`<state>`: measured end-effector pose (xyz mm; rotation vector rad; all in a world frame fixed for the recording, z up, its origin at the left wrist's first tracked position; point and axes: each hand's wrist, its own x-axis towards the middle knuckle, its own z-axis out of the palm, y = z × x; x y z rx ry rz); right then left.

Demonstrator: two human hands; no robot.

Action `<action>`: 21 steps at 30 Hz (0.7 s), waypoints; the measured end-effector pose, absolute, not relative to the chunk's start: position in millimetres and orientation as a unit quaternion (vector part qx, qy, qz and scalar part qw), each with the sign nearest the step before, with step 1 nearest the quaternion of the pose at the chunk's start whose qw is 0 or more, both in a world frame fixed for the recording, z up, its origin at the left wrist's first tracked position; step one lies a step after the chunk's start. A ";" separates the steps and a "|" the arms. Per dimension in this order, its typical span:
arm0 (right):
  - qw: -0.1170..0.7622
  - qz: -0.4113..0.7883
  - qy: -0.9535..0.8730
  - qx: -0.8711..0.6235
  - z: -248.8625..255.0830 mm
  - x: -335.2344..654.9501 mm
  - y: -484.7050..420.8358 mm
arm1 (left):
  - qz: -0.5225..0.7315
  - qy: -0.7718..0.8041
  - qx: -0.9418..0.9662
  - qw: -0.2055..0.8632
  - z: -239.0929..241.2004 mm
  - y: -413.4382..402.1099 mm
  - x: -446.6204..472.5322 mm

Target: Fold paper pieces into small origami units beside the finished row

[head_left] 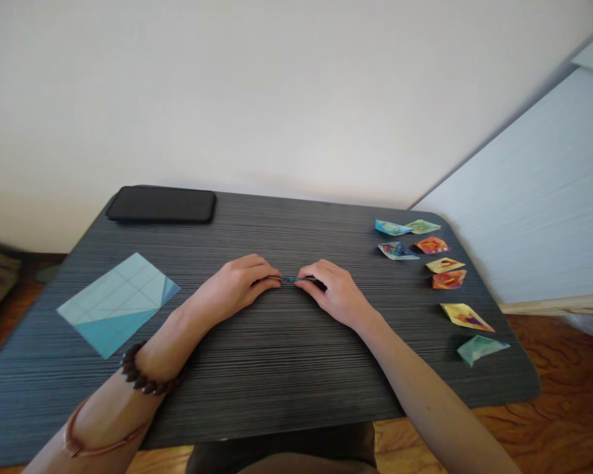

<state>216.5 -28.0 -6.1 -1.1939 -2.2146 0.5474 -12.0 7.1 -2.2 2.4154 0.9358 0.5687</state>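
**A:** Where did we have the folded blue paper (290, 280)?

**B:** Low over the middle of the dark striped surface (277, 368), stretched between our two hands. Only a thin sliver of it showed between the fingertips.

**A:** And the grip on each side?

**B:** Our left hand (237, 284) had its grip pinched tight on the left end. Our right hand (333, 293) had its grip pinched tight on the right end. The fingers were curled in, and both hands rested on the surface.

**A:** What else lay around us?

**B:** A larger pale blue sheet (116, 304), creased, lay well to the left. A flat black phone (161, 204) lay at the far left edge. Eight small folded pieces (467, 316) in blue, green, orange and yellow lay along the right side, well apart from our hands.

**A:** Any writing we could read?

**B:** The pieces carried coloured prints, too small for us to tell any words. We wore a bead bracelet (145, 378) on the left wrist.
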 end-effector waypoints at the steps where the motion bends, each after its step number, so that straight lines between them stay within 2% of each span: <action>1: 0.287 0.201 -0.825 -0.444 -5.4 216.4 -27.5 | 0.208 0.347 0.878 0.255 -3.1 7.8 -13.3; 9: 0.329 0.204 -0.808 -0.444 -5.2 219.0 -22.1 | 0.180 0.385 0.797 0.430 -1.1 13.6 -18.6; 13: 0.341 0.231 -0.782 -0.468 -9.2 221.6 -20.3 | 0.172 0.363 0.781 0.477 7.2 13.4 -16.9; 17: 0.341 0.256 -0.775 -0.467 -10.3 223.8 -20.2 | 0.164 0.360 0.784 0.477 10.6 11.7 -15.9; 21: 0.338 0.251 -0.779 -0.465 -8.1 222.3 -23.2 | 0.143 0.393 0.819 0.392 9.0 8.9 -10.8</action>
